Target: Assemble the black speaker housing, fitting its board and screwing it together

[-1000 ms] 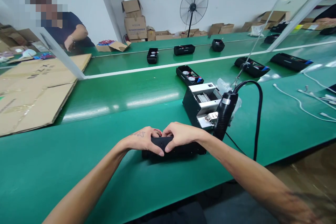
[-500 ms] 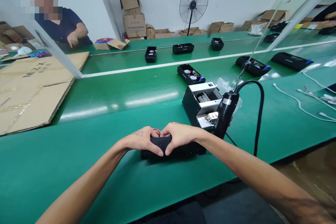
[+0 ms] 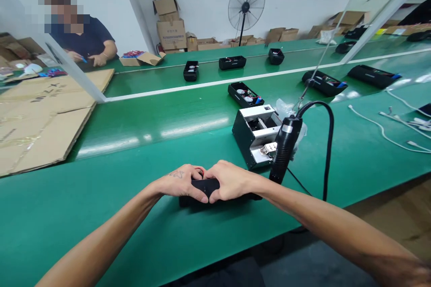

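Observation:
A long black speaker housing [image 3: 206,185] lies on the green bench mat in front of me. My left hand [image 3: 183,182] grips its middle, thumb on the near side and fingers bent over the far side. Close beside it, my right hand [image 3: 226,182] holds the same housing in a like way, thumb tips almost meeting. A bit of red wire [image 3: 201,171] shows by the left fingers; the rest of the fingertips are hidden. Behind my right hand stand a screw feeder [image 3: 247,136] and a black electric screwdriver [image 3: 286,145] hanging on a cord.
Several open black housings [image 3: 245,94] with wires and round silver parts sit on the green conveyor [image 3: 161,116]. Flattened cardboard [image 3: 50,116] covers the left side. White cables [image 3: 380,125] lie at right. Across the line, a person [image 3: 84,38] works near a box [image 3: 141,58].
My hands keep their hold on the housing, nearly unmoved. The view has shifted slightly. Across the line, the person's hands have come together around something blue. The feeder's inner mechanism has moved.

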### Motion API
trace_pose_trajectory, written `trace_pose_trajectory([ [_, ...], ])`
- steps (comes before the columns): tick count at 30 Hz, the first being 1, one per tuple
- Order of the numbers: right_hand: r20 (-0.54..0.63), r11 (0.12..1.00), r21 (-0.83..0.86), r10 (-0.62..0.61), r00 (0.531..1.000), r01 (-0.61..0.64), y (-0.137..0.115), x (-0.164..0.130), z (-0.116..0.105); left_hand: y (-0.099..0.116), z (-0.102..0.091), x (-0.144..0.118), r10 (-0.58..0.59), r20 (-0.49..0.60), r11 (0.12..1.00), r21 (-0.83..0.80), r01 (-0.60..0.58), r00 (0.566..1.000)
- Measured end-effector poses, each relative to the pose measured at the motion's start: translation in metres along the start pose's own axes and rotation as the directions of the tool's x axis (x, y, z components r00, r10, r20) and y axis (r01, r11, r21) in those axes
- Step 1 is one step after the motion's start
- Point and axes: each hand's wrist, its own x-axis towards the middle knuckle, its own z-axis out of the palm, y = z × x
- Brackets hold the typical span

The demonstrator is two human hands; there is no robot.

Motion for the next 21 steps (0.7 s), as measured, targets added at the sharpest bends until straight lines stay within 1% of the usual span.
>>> trace_pose_trajectory([
  [3,-0.041,0.999,-0.047,0.004,0.999,-0.006,-0.002,-0.004,0.005,0.0,0.002,-0.003,0.015,-0.025,0.999,0.046,-0.014,1.0],
  [5,-0.088,0.996,-0.09,-0.013,0.996,0.005,-0.004,-0.009,0.016,-0.002,0.007,-0.009,0.038,-0.067,0.995,0.1,-0.031,0.997],
  [6,-0.132,0.993,-0.113,-0.044,0.99,0.03,-0.006,-0.013,0.023,-0.005,0.012,-0.013,0.05,-0.088,0.991,0.128,-0.038,0.995],
  [7,-0.189,0.989,-0.126,-0.097,0.977,0.074,-0.007,-0.019,0.031,-0.01,0.018,-0.017,0.073,-0.114,0.984,0.171,-0.053,0.991],
  [8,-0.271,0.982,-0.125,-0.174,0.947,0.144,-0.007,-0.025,0.039,-0.016,0.026,-0.022,0.104,-0.131,0.973,0.217,-0.074,0.986],
  [9,-0.379,0.967,-0.099,-0.254,0.89,0.234,-0.006,-0.032,0.046,-0.024,0.035,-0.026,0.145,-0.141,0.956,0.274,-0.102,0.979],
  [10,-0.502,0.944,-0.07,-0.314,0.806,0.324,-0.003,-0.041,0.052,-0.032,0.045,-0.03,0.263,-0.164,0.894,0.411,-0.177,0.951],
  [11,-0.633,0.924,-0.048,-0.322,0.704,0.379,0.002,-0.05,0.056,-0.041,0.055,-0.034,0.394,-0.187,0.813,0.526,-0.247,0.9],
  [12,-0.76,0.917,-0.039,-0.286,0.584,0.397,0.009,-0.061,0.058,-0.049,0.065,-0.036,0.498,-0.193,0.734,0.614,-0.292,0.845],
  [13,-0.869,0.928,-0.038,-0.214,0.446,0.371,0.018,-0.071,0.057,-0.055,0.074,-0.039,0.594,-0.234,0.672,0.67,-0.315,0.77],
  [14,-0.948,0.955,-0.023,-0.115,0.297,0.296,0.029,-0.081,0.055,-0.058,0.083,-0.04,0.656,-0.25,0.625,0.709,-0.327,0.712],
  [15,-0.992,0.977,0.003,-0.025,0.127,0.214,0.041,-0.09,0.051,-0.059,0.089,-0.042,0.695,-0.268,0.597,0.733,-0.327,0.667],
  [16,-0.998,0.988,0.065,0.067,-0.01,0.139,0.055,-0.097,0.047,-0.058,0.094,-0.042,0.716,-0.282,0.581,0.747,-0.322,0.638],
  [17,-0.984,0.983,0.158,0.164,-0.073,0.089,0.068,-0.102,0.044,-0.056,0.098,-0.043,0.726,-0.29,0.573,0.756,-0.316,0.623],
  [18,-0.961,0.959,0.27,0.274,-0.035,0.091,0.08,-0.104,0.041,-0.052,0.1,-0.043,0.727,-0.297,0.572,0.761,-0.306,0.62],
  [19,-0.927,0.919,0.376,0.372,0.052,0.116,0.089,-0.105,0.04,-0.049,0.102,-0.043,0.726,-0.304,0.572,0.765,-0.296,0.617],
  [20,-0.885,0.875,0.461,0.44,0.153,0.146,0.097,-0.103,0.04,-0.047,0.103,-0.042,0.723,-0.313,0.575,0.767,-0.286,0.616],
  [21,-0.846,0.835,0.52,0.476,0.238,0.181,0.101,-0.101,0.043,-0.046,0.105,-0.042,0.722,-0.32,0.576,0.768,-0.278,0.614],
])
